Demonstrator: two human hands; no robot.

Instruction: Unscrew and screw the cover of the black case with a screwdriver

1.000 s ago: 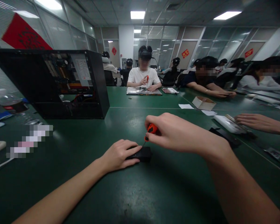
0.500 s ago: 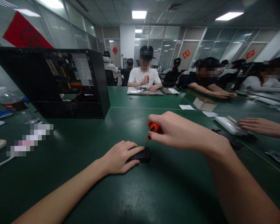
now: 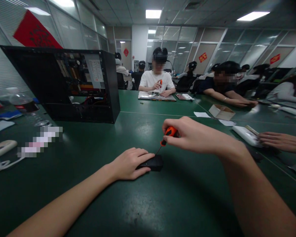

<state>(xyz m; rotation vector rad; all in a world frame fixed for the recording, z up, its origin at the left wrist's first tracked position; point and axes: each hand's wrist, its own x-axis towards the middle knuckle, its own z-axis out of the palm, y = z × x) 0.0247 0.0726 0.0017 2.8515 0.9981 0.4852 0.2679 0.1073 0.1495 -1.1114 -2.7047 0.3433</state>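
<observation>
A small flat black device lies on the green table. My left hand rests on its left part, fingers spread flat, pressing it down. My right hand grips a small screwdriver with an orange and black handle. Its thin shaft slants down and left, the tip touching the top of the black device near its far edge.
An open black computer case stands at the back left. A plastic bottle and white items lie at the left. Another person's hand rests by a white device at the right. A cardboard box and several seated people are beyond.
My right hand and the screwdriver have lifted slightly and tilted, the shaft now slanting more. The view has shifted a little to the left. My left hand stays on the device.
</observation>
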